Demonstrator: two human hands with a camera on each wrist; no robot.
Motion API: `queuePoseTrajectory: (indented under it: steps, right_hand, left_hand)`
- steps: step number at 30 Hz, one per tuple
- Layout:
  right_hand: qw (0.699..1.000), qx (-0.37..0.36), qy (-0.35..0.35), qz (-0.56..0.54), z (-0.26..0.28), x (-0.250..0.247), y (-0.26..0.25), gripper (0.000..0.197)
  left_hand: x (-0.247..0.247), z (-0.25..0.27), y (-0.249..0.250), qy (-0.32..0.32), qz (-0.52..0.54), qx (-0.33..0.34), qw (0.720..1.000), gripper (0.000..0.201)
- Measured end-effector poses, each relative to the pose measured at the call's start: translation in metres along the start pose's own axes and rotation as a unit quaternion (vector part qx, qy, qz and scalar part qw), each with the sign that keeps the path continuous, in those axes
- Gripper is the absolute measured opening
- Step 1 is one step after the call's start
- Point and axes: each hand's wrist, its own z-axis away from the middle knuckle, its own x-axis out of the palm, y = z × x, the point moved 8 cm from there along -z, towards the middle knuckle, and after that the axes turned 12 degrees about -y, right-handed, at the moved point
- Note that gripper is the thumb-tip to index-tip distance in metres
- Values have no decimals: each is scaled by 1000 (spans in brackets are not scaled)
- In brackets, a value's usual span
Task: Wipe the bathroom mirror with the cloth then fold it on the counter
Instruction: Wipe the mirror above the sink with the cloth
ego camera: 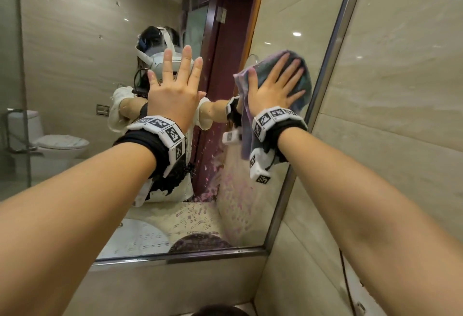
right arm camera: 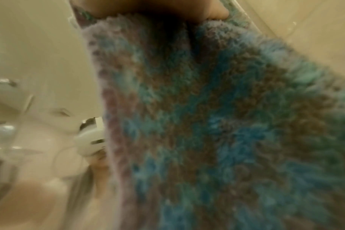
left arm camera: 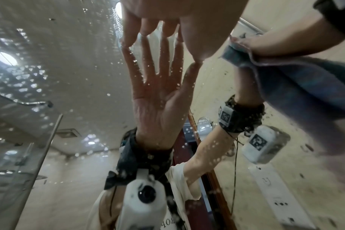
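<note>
A large wall mirror [ego camera: 75, 47] spotted with water drops fills the head view. My right hand [ego camera: 276, 85] lies flat with spread straight fingers on a fluffy blue, teal and purple cloth [ego camera: 304, 82], pressing it against the glass near the mirror's right frame. The cloth [right arm camera: 217, 124] fills the right wrist view and hangs down below the wrist. My left hand [ego camera: 175, 82] is open, fingers spread, flat on the glass to the left of the cloth; its fingertips [left arm camera: 197, 59] meet their reflection in the left wrist view. The cloth [left arm camera: 297, 82] shows at right there.
The mirror's metal frame [ego camera: 325, 85] runs diagonally at right, with beige marble wall [ego camera: 400, 90] beyond it. A marble ledge [ego camera: 175, 288] lies below the mirror's bottom edge. A cable [ego camera: 347, 283] hangs down the right wall. Reflected in the glass: a toilet, a door, the counter.
</note>
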Motion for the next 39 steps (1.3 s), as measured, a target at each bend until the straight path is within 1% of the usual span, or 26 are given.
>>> queuePoseTrajectory:
  steps: [2, 5, 7, 10, 12, 13, 15, 17, 20, 22, 23, 25, 27, 29, 31, 32, 34, 37, 39]
  right_hand:
    - [1000, 0, 17, -7, 5, 4, -3, 84]
    - [1000, -20, 24, -4, 40, 35, 7, 86]
    - [999, -33, -9, 5, 74, 69, 25, 86]
    - [996, -12, -83, 10, 128, 116, 66, 84]
    - [992, 1, -124, 9, 149, 135, 83, 84]
    - [991, 5, -132, 19, 151, 137, 86, 85]
    - [991, 0, -129, 37, 140, 129, 85, 90]
    - [993, 0, -118, 24, 111, 111, 79, 93]
    - [996, 51, -66, -26, 61, 68, 67, 90]
    - [995, 74, -32, -50, 43, 50, 58, 88]
    - [996, 74, -21, -50, 40, 49, 55, 87]
    - [999, 37, -14, -17, 50, 57, 50, 85]
    - [999, -29, -23, 32, 80, 76, 46, 85]
    - [993, -80, -53, 63, 116, 103, 43, 81]
    - [992, -83, -79, 55, 132, 114, 39, 78]
    - [992, -72, -88, 49, 130, 112, 37, 79]
    - [994, -65, -76, 47, 113, 95, 28, 83]
    - [992, -104, -49, 46, 73, 56, 5, 86]
    - [991, -120, -39, 47, 46, 29, -14, 87]
  left_hand:
    - [0, 1, 0, 5, -5, 4, 1000, 59]
    - [4, 3, 0, 5, -11, -1, 1000, 59]
    - [6, 4, 0, 1, -4, -8, 1000, 58]
    - [7, 5, 1, -2, 12, -7, 1000, 57]
    - [8, 7, 0, 2, 11, 3, 1000, 56]
    - [8, 7, -1, 4, 8, 8, 1000, 56]
    - [8, 9, 0, 7, 5, 14, 1000, 55]
    - [8, 10, 2, 17, 7, 10, 1000, 55]
    - [9, 12, 3, 28, 8, 1, 1000, 55]
    - [9, 14, 3, 36, 9, 2, 999, 55]
    - [8, 14, 3, 40, 9, 5, 999, 55]
    - [10, 18, 3, 47, 1, 11, 999, 54]
    - [20, 31, 7, 60, -34, 26, 997, 52]
    - [43, 61, 18, 76, -80, 73, 991, 50]
    - [70, 102, 30, 71, -87, 135, 984, 48]
    - [81, 121, 35, 56, -84, 152, 983, 50]
    - [95, 145, 37, 25, -77, 152, 985, 56]
    - [103, 148, 33, -5, -62, 135, 989, 58]
    - [102, 146, 32, -29, -45, 134, 990, 55]
